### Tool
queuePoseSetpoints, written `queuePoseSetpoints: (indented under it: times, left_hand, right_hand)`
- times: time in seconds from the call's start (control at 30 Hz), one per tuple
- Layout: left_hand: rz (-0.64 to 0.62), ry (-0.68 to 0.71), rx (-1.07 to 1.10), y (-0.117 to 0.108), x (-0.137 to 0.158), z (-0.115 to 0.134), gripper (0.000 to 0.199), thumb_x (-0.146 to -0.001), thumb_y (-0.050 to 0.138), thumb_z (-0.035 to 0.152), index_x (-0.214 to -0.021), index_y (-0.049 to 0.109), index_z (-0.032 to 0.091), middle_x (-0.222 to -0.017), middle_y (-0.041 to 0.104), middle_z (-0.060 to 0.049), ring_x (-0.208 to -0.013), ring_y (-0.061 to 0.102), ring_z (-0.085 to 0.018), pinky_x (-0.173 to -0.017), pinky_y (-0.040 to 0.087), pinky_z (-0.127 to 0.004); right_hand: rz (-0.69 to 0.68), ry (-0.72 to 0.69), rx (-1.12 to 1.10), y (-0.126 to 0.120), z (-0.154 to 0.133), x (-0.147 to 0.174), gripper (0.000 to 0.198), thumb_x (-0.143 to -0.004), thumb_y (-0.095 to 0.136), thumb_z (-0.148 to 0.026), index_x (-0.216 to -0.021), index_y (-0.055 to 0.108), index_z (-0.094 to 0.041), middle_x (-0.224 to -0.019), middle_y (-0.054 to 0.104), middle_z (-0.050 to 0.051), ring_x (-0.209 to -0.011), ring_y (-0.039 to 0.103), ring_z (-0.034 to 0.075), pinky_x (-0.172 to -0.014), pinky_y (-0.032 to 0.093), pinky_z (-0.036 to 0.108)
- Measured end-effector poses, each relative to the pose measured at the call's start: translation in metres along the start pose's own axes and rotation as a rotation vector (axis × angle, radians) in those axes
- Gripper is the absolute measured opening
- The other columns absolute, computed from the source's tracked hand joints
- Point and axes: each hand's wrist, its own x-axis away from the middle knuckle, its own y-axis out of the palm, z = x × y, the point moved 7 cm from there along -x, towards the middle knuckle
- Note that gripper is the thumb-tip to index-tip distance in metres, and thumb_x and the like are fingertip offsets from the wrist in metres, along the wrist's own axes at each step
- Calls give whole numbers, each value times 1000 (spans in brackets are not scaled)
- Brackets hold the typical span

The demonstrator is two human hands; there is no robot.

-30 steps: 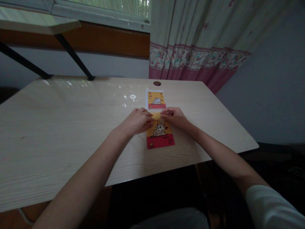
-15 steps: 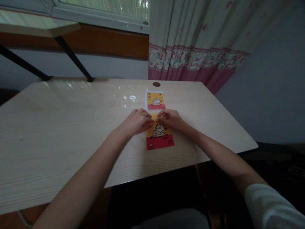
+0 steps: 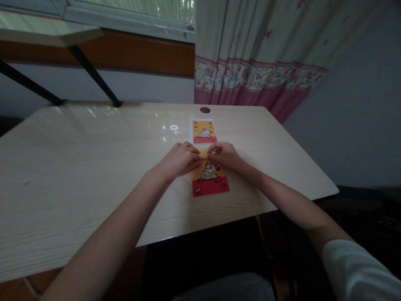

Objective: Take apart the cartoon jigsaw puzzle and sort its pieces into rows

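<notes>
A yellow and red picture panel point(image 3: 210, 187) with a cartoon white animal lies flat on the desk in front of me. My left hand point(image 3: 183, 159) rests at its upper left, fingers bent and drawn together. From the right, my right hand point(image 3: 224, 154) pinches with thumb and index finger over the panel's upper part. The fingertips of both hands nearly meet; whatever small thing is between them is too small and dark to make out. Just beyond the hands lies a white-bordered picture sheet point(image 3: 204, 130) bearing a similar animal.
The pale wooden desk point(image 3: 94, 167) carries a round cable hole point(image 3: 205, 110) near its back edge. At the back left stands a raised shelf point(image 3: 50, 33) on black legs point(image 3: 94, 75). A floral curtain point(image 3: 250, 62) hangs behind the desk.
Both hands stay almost in place over the panel, with only slight finger movement on the right. The view has shifted very slightly.
</notes>
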Motion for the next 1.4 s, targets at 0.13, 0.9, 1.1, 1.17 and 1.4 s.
queuePoseSetpoints:
  times: [0.13, 0.9, 1.1, 1.17, 1.4]
  left_hand:
    - [-12, -7, -3, 1, -1, 0, 22, -85, 49, 36, -93, 67, 28, -105, 66, -1, -98, 50, -21, -77, 31, -34]
    - [-49, -19, -54, 2, -1, 5, 25, -86, 46, 37, -101, 64, 28, -108, 65, 0, -101, 49, -22, -79, 30, -33]
    - [11, -57, 73, 6, -2, -2, 25, -84, 48, 37, -100, 64, 26, -105, 66, -2, -98, 52, -21, -80, 35, -33]
    - [40, -91, 111, 6, -4, -4, 25, -84, 49, 35, -100, 64, 24, -103, 66, -3, -97, 54, -20, -79, 37, -33]
    - [82, -116, 63, 2, -6, 0, 23, -86, 46, 32, -88, 68, 23, -99, 67, -3, -94, 55, -21, -77, 38, -34]
  right_hand:
    - [0, -12, -20, 1, -1, 0, 15, -65, 60, -24, -75, 65, -13, -63, 61, -1, -51, 45, 6, -48, 32, 18]
    - [-47, -85, 61, 3, -8, 3, 14, -70, 56, -20, -79, 65, -13, -68, 63, 0, -56, 50, 7, -54, 37, 19]
    - [-29, -126, 75, 0, -11, 3, 18, -72, 59, -26, -79, 68, -13, -61, 59, -1, -53, 45, 6, -52, 33, 19]
    - [-24, -118, 73, 0, -9, 3, 18, -71, 60, -27, -79, 69, -13, -60, 57, -2, -52, 44, 6, -51, 33, 19]
    - [-47, -74, 40, 1, -5, 3, 19, -68, 62, -28, -78, 69, -13, -59, 58, -2, -51, 44, 6, -49, 33, 18]
